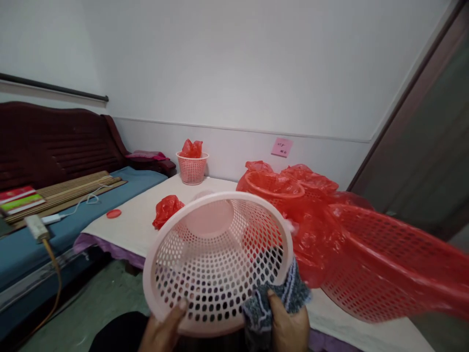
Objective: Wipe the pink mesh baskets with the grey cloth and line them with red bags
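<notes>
A pale pink perforated plastic basket (220, 264) is tilted in front of me, its wide mouth facing me. My left hand (163, 330) grips its near rim on the left, thumb over the edge. With my right hand (287, 322) I pinch a grey-blue cloth (266, 303) with pale stripes, pressed over the basket's rim at the lower right. The fingers of both hands are partly hidden under the basket and cloth. Just beyond the basket, a crumpled red plastic bag (166, 211) lies on the table.
On the white-topped table (137, 227) stand a small pink basket (192, 169) holding a red bag, red baskets (388, 264) at the right, and red plastic bags (315, 234). A red disc (113, 213) lies at the left edge. A wooden bench (58, 139) stands left, with a cable (54, 269) hanging down.
</notes>
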### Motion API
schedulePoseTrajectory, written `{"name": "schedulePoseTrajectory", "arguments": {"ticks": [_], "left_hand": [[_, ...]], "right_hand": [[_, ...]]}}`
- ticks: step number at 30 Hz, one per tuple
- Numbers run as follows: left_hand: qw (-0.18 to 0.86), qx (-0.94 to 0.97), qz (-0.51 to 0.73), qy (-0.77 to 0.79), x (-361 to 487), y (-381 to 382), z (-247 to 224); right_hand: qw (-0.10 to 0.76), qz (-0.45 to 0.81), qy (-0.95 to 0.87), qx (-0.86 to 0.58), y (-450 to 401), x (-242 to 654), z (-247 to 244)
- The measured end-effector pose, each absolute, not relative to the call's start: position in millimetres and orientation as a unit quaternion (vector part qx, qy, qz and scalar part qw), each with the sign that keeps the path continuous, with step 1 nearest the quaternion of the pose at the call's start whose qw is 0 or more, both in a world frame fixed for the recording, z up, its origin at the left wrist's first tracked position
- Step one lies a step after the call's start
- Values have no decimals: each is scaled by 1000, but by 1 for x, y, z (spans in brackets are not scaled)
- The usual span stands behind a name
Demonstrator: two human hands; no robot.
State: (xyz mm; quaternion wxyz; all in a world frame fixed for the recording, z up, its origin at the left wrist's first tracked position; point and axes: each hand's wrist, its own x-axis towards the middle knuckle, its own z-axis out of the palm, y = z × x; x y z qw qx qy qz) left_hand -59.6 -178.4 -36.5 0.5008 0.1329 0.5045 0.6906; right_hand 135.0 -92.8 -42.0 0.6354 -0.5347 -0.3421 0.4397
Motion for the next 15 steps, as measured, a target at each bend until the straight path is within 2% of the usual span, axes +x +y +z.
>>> {"name": "schedulePoseTrajectory", "arguments": {"ticks": [4,8,12,15], "left_hand": [[493,163,663,539,-96,-190,-23],[513,138,624,573,-107,-188,-34],[481,83,676,552,-92,-181,-41],[468,47,711,523,-78,-175,-36]], "right_hand": [[616,308,-400,-604,-97,148,-42],[627,263,-420,-601,-99,142,-29],[659,280,-396,-575,-91,132,-16],[681,364,-346,-533,-88,120,-18]]}}
